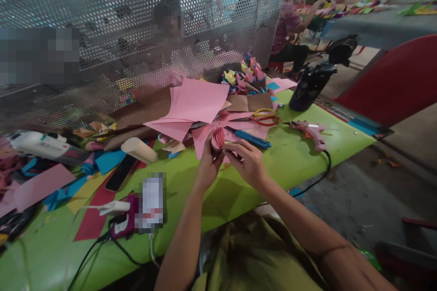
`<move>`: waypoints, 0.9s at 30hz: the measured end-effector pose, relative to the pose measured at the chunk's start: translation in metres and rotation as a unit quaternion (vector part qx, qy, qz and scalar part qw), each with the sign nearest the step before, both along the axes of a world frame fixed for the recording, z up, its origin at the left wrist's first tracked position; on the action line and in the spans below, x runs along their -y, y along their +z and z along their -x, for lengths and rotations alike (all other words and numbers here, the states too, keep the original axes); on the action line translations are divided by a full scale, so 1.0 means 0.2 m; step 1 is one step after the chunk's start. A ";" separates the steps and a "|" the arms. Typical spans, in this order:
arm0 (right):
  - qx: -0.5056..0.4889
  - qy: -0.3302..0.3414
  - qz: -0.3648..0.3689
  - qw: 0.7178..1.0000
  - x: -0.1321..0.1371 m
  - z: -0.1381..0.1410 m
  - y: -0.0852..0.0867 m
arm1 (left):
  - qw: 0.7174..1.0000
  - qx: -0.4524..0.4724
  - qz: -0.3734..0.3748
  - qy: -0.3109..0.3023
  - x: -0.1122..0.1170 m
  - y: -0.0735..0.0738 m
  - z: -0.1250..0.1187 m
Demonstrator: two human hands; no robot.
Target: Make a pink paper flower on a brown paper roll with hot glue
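Observation:
A layered, curled pink paper piece point(218, 138) stands upright between my two hands, over the front of the green table. My left hand point(209, 164) is closed around its left side and base. My right hand point(248, 160) has bent fingers pressed at the paper's lower right side; its fingertips are partly hidden. Just beyond my right hand lies a blue utility knife point(252, 138), with red-and-yellow-handled scissors point(265, 117) behind it. A stack of pink paper sheets point(200, 100) spreads out behind the curled piece.
A pink glue gun point(312, 131) with a black cord lies right, near a dark tumbler point(311, 87). On the left are a cream cylinder point(138, 150), a dark phone point(121, 173), a purple power socket point(128, 220) and cables. A perforated metal panel point(102, 50) rises behind. Another person point(290, 27) sits far off.

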State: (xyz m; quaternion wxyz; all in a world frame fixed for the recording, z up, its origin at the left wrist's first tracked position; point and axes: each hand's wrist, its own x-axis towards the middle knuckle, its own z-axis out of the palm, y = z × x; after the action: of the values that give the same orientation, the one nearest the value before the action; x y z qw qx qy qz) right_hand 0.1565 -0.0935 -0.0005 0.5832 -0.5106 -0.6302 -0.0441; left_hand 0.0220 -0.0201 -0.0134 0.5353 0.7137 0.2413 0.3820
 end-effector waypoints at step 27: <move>0.074 -0.046 -0.003 0.996 -0.02 0.02 0.00 | 0.991 -0.014 0.108 0.083 0.01 0.01 0.03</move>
State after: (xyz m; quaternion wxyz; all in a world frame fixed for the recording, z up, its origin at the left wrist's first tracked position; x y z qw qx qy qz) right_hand 0.1531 -0.0887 -0.0005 0.5342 -0.5324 -0.6474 -0.1099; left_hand 0.0170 -0.0225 -0.0104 0.5720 0.6344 0.3470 0.3873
